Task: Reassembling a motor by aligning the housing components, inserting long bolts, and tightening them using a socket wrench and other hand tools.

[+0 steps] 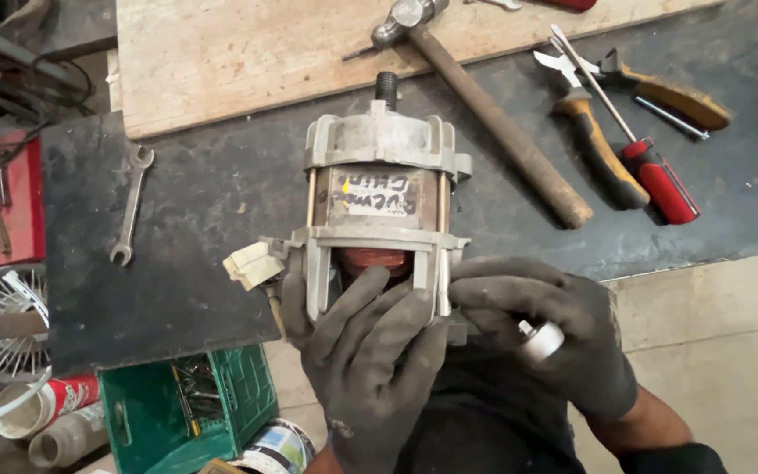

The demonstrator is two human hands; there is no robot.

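Observation:
A grey electric motor (pixel 379 184) with a threaded shaft at its far end and a white connector on its left side lies on a dark bench top (pixel 203 202). My left hand (pixel 370 351), in a dark glove, grips the motor's near end from below. My right hand (pixel 537 325), also gloved, touches the motor's near right corner and holds a small silver cylindrical piece (pixel 540 339) against the palm.
A hammer (pixel 484 105) lies on the bench and a wooden board (pixel 247 53). Pliers (pixel 589 132) and a red screwdriver (pixel 651 175) sit at the right. A spanner (pixel 132 204) is at the left. A green crate (pixel 186 412), bottles and a wheel are below left.

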